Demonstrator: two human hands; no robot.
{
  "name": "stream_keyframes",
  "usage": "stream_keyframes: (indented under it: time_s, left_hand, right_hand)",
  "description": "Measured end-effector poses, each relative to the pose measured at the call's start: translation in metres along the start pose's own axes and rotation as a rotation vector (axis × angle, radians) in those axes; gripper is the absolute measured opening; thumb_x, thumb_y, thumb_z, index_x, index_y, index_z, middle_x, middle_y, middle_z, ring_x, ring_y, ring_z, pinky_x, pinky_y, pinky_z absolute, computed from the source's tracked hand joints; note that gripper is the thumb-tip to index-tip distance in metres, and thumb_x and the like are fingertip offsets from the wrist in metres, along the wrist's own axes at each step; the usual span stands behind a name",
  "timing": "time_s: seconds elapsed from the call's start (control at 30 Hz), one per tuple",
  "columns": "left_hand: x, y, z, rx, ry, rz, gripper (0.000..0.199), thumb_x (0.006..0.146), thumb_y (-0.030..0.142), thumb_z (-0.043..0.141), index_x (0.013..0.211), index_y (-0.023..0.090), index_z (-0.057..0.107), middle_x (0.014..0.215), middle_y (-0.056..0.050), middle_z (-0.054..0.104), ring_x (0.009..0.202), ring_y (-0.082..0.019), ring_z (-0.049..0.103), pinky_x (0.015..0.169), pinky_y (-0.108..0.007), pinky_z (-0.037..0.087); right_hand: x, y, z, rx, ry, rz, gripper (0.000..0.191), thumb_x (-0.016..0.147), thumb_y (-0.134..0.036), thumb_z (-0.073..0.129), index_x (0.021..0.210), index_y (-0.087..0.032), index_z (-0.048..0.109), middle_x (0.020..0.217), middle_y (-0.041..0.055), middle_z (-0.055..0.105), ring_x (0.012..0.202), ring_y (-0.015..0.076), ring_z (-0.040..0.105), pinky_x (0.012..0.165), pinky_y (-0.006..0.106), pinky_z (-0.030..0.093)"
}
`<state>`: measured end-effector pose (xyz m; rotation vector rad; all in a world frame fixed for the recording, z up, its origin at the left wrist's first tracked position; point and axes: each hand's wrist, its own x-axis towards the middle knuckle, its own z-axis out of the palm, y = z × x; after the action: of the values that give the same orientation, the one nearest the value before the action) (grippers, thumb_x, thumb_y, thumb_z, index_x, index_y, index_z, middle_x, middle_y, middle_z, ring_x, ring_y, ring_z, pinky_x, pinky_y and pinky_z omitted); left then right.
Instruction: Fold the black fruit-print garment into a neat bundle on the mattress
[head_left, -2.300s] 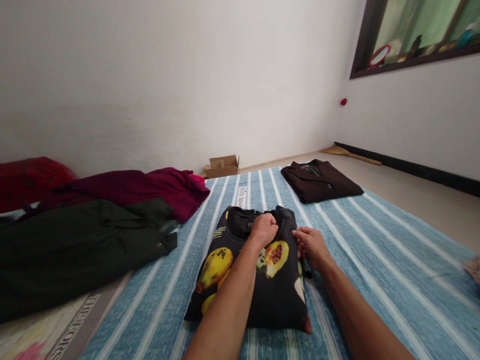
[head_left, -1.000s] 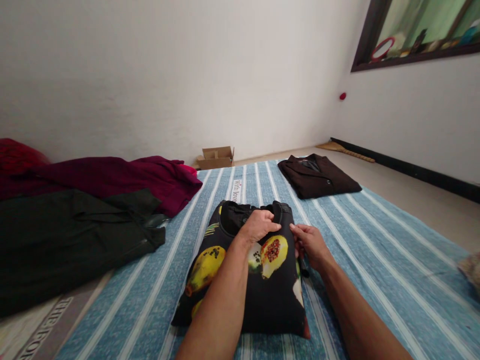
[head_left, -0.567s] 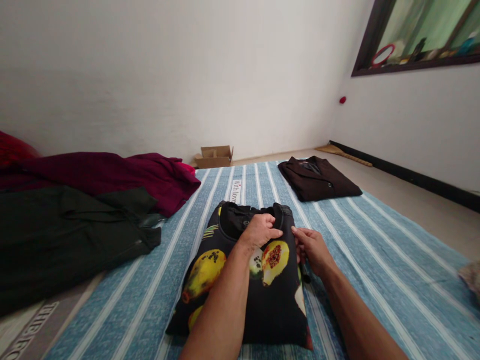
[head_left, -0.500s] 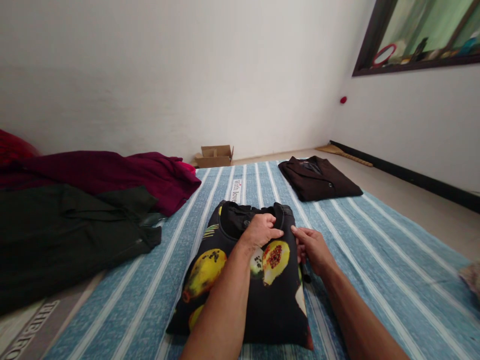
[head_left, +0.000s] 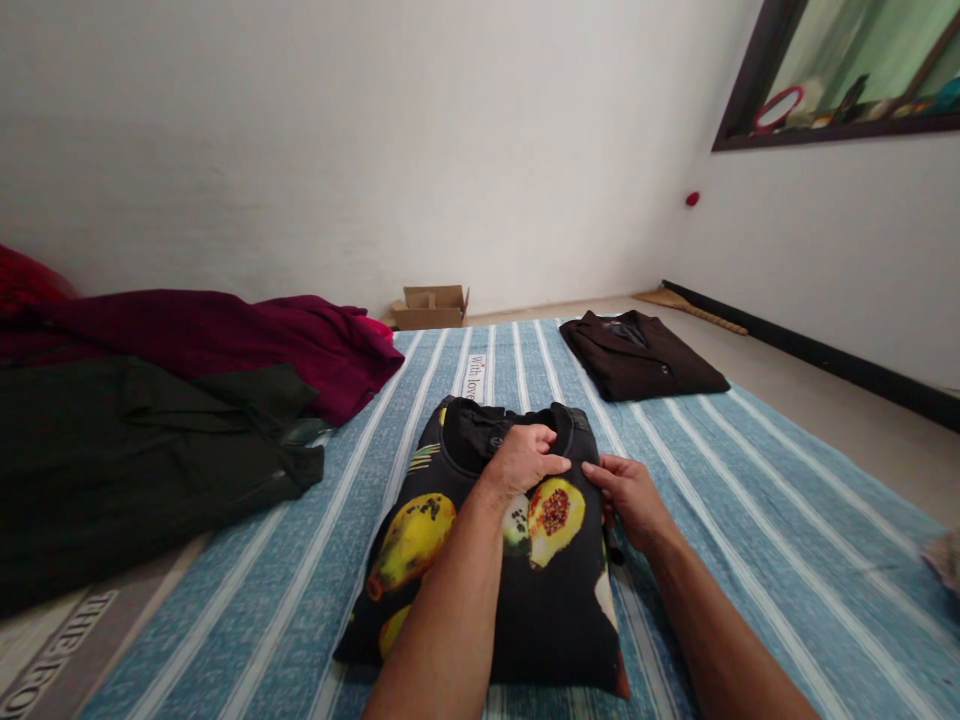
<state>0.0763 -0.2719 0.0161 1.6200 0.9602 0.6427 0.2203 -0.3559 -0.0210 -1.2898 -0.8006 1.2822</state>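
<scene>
A folded black top [head_left: 551, 625] printed with yellow papayas lies in front of me, its round neckline pointing away. My left hand [head_left: 523, 462] rests on its upper front just below the collar, thumb and fingers apart, pressing on the cloth. At the garment's right edge, my right hand [head_left: 628, 497] pinches the side of the fabric between thumb and fingers; the fingertips underneath are partly hidden. A small dark piece hangs beside that edge, too unclear to name.
The top lies on a blue-and-white striped bedsheet [head_left: 300, 610]. A folded dark brown garment [head_left: 649, 360] sits at the back right. On the left are a dark green garment [head_left: 150, 460] and a maroon one [head_left: 300, 345]. A cardboard box [head_left: 431, 310] stands by the wall.
Hardly anything differs. The view has shifted slightly, and both hands keep their places on the black top.
</scene>
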Motion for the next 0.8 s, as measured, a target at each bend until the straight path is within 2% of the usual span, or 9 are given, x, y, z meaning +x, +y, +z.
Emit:
stream_keyframes:
  time_s: [0.17, 0.23, 0.33, 0.4, 0.47, 0.6, 0.8]
  left_hand:
    - [0.001, 0.001, 0.000, 0.040, 0.010, 0.028, 0.031, 0.058, 0.014, 0.068, 0.089, 0.011, 0.066, 0.079, -0.003, 0.066, 0.074, -0.016, 0.060, 0.063, -0.024, 0.044]
    - [0.000, 0.003, -0.001, 0.084, 0.018, 0.038, 0.025, 0.061, 0.015, 0.066, 0.086, 0.011, 0.066, 0.072, 0.000, 0.063, 0.067, -0.013, 0.057, 0.059, -0.022, 0.041]
    - [-0.004, 0.008, -0.003, 0.193, 0.016, 0.066, 0.013, 0.067, 0.016, 0.058, 0.075, 0.011, 0.067, 0.053, 0.005, 0.050, 0.051, -0.009, 0.045, 0.049, -0.021, 0.033]
    - [-0.006, 0.011, -0.004, 0.256, -0.004, 0.122, 0.013, 0.068, 0.014, 0.053, 0.065, 0.013, 0.065, 0.049, 0.005, 0.046, 0.049, -0.008, 0.041, 0.049, -0.021, 0.030]
    - [-0.008, 0.014, -0.006, 0.286, -0.019, 0.180, 0.017, 0.068, 0.013, 0.050, 0.061, 0.014, 0.065, 0.052, 0.003, 0.051, 0.054, -0.010, 0.046, 0.052, -0.022, 0.033]
    - [-0.009, 0.015, -0.008, 0.287, -0.044, 0.213, 0.023, 0.068, 0.013, 0.046, 0.068, 0.015, 0.069, 0.065, 0.000, 0.063, 0.068, -0.015, 0.055, 0.062, -0.022, 0.039]
    - [-0.007, 0.011, -0.008, 0.275, -0.093, 0.218, 0.028, 0.070, 0.013, 0.043, 0.072, 0.016, 0.071, 0.071, 0.001, 0.066, 0.071, -0.015, 0.058, 0.063, -0.022, 0.041]
  right_hand:
    - [0.001, 0.001, -0.001, -0.012, -0.010, -0.002, 0.032, 0.066, -0.046, 0.068, 0.066, -0.015, 0.056, 0.040, -0.0035, 0.052, 0.028, 0.0069, 0.042, 0.028, 0.017, 0.024]
    - [0.000, 0.001, -0.001, -0.017, -0.013, 0.000, 0.032, 0.066, -0.046, 0.068, 0.067, -0.016, 0.057, 0.040, -0.0036, 0.052, 0.029, 0.0070, 0.042, 0.029, 0.017, 0.024]
    - [0.000, 0.000, -0.001, -0.022, -0.014, -0.005, 0.032, 0.067, -0.046, 0.067, 0.066, -0.016, 0.057, 0.040, -0.0039, 0.052, 0.029, 0.0071, 0.041, 0.029, 0.017, 0.024]
    - [0.000, 0.001, 0.000, -0.017, -0.020, -0.004, 0.031, 0.067, -0.045, 0.067, 0.068, -0.016, 0.057, 0.040, -0.0040, 0.052, 0.029, 0.0071, 0.042, 0.029, 0.017, 0.024]
    - [0.000, 0.001, 0.000, -0.003, -0.027, 0.001, 0.030, 0.067, -0.044, 0.068, 0.070, -0.015, 0.059, 0.041, -0.0039, 0.053, 0.029, 0.0071, 0.042, 0.028, 0.017, 0.024]
    - [-0.001, 0.000, 0.001, 0.007, -0.024, 0.002, 0.028, 0.067, -0.041, 0.067, 0.073, -0.015, 0.060, 0.041, -0.0038, 0.053, 0.029, 0.0068, 0.041, 0.029, 0.016, 0.024]
    - [-0.002, -0.002, 0.002, -0.016, 0.007, 0.002, 0.027, 0.067, -0.040, 0.066, 0.074, -0.015, 0.062, 0.041, -0.0039, 0.052, 0.029, 0.0065, 0.040, 0.029, 0.017, 0.024]
